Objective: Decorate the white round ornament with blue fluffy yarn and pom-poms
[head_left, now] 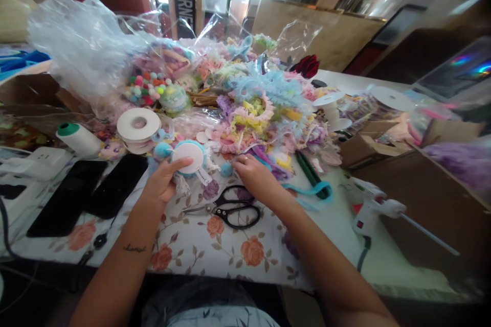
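My left hand (164, 182) is closed on a round white disc with a fluffy blue rim (188, 157), thumb pressed on its face, a small tag hanging below it. My right hand (253, 174) reaches into the edge of a pile of pastel ribbons and frilly trims (253, 112), fingers curled and pinched on something I cannot make out. A blue pom-pom (226, 168) lies between the hands. Black-handled scissors (230, 208) lie on the floral tablecloth (215, 250) just below both hands.
A white glue gun (374, 208) lies at the right beside cardboard boxes (368, 145). Two black phones (92, 191) lie at the left, with a white thread spool (79, 138), ribbon reels (138, 125), a bag of pom-poms (148, 87) and crumpled plastic (76, 41).
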The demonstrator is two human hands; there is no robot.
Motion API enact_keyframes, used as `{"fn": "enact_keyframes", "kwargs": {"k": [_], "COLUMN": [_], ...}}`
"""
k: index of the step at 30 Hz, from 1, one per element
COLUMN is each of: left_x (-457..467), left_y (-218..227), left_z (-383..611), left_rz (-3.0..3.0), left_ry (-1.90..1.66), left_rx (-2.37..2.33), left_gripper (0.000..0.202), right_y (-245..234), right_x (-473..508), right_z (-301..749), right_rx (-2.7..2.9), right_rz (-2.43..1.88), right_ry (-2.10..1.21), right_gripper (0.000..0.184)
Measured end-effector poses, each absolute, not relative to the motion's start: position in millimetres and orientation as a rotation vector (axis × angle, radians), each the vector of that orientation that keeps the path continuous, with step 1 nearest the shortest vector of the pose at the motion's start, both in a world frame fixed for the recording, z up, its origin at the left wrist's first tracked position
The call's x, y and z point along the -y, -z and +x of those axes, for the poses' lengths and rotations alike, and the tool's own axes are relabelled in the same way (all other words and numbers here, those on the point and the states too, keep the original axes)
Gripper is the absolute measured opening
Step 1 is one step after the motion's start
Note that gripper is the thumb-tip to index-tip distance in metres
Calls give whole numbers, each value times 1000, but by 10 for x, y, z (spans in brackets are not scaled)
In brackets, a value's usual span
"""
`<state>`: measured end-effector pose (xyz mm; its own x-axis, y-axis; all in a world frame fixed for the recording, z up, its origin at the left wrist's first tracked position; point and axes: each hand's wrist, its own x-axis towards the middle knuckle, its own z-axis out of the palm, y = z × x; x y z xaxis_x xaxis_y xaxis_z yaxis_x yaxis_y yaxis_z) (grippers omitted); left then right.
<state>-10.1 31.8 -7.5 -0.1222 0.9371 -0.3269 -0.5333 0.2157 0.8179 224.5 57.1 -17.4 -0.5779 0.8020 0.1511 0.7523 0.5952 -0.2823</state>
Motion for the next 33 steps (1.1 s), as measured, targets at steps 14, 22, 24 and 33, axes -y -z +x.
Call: {"fn": "enact_keyframes", "kwargs": {"k": [14, 22, 24, 33], "left_x": [-316, -239, -220, -172], "left_y": [113, 149, 141, 133], "left_z": [-130, -101, -71, 20], "left_rz": [577, 868, 902, 920], "left_ry": [-1265, -814, -744, -666], "left_rx": [-1051, -1119, -1089, -1023], "left_gripper": [52, 63, 67, 75], "right_y": [98, 72, 62, 114], "right_x": [-679, -411, -350, -137], "right_z": [2409, 2317, 2206, 1894], "right_rx": [1809, 1020, 926, 714], "right_rz": [-1295, -1074, -1040, -1014], "right_ry": [-1127, -1527, -1593, -1654], "right_gripper": [15, 30, 29, 30]}}
